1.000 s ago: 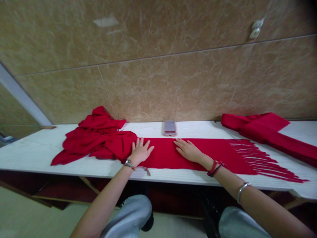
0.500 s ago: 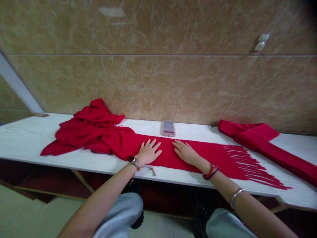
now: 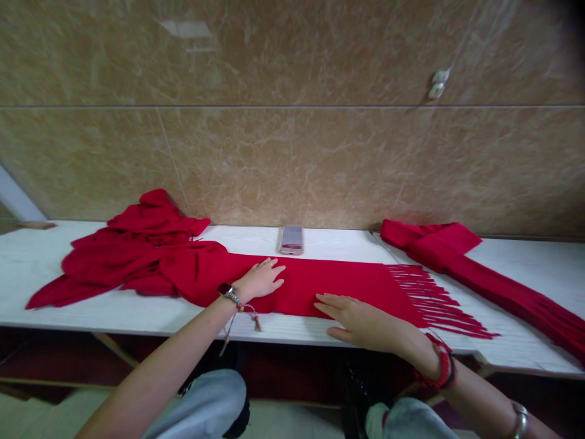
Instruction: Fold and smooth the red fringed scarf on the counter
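Currently, red scarf (image 3: 301, 286): laid flat near front edge of surface (image 3: 340, 247); fringe (image 3: 439, 305) at R end; L end meets bunched red cloth (image 3: 150, 262), one pc. or two can't tell.
L hand (image 3: 258, 281): palm-down on flat part of scarf; fingers (image 3: 275, 270) spread; dark-faced watch (image 3: 226, 290) at wrist.
R hand (image 3: 363, 320): palm-down at near side of scarf; fingers (image 3: 336, 300) straight, lying close tog., thumb (image 3: 339, 333) apart; contact w/ cloth can't tell.
Phone (image 3: 291, 239): flat btwn scarf and wall (image 3: 292, 164), screen up.
Folded red cloth (image 3: 441, 250): R rear of surface, crossed over itself, running diag. to R edge of view.
Wall fitting (image 3: 439, 84): small, white, upper R.
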{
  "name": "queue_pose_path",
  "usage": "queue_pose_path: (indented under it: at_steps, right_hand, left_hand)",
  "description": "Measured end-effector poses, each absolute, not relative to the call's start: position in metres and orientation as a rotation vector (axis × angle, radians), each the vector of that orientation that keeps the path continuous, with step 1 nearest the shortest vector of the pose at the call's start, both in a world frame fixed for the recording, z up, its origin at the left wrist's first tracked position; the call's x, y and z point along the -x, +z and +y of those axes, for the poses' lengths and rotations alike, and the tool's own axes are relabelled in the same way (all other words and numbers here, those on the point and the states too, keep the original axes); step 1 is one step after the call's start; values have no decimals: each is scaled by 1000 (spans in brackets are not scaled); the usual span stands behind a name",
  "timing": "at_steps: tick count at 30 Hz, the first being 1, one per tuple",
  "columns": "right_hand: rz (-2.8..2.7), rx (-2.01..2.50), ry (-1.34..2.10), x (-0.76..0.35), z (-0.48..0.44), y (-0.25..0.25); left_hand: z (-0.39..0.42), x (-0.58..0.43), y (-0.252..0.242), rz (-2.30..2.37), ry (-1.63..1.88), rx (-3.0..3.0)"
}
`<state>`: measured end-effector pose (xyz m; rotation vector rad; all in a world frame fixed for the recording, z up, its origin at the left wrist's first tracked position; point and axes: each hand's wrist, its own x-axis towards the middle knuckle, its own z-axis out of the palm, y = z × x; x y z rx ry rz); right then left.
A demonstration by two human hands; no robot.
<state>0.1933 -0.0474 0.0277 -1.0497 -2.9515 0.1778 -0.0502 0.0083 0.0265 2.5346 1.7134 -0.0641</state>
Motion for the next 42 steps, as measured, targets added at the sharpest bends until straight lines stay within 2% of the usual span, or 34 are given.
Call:
queue_pose_path:
  at_steps: [3,6,14,23,28,34,42]
  right_hand:
    - [-2953,990,93,-205,-46,27]
    - [-2886,902,-6,-210,-42,18]
    - [-2762,883,-106,-216,-33,8]
    - [-2697,920,-482,-190,-35,8]
    - [-2657,976,-448,-188,-34,-6]
    - [-2554,990,-314,-198,-22,-19]
    - [-2601,1030,-592,-191,-33,-3]
  left_hand:
    - [30,21,33,1391,-109,-2730]
    - [56,-7,34,1275,-163,-2808]
    - [97,-32,33,1285,-214,-2920]
    - [118,-42,34,1326,-207,-2881]
    - [115,-41,29,1389,-119,-2881]
    - [78,-20,12,1228,198,-3022]
    - [95,-20,24,1308,87,-2795]
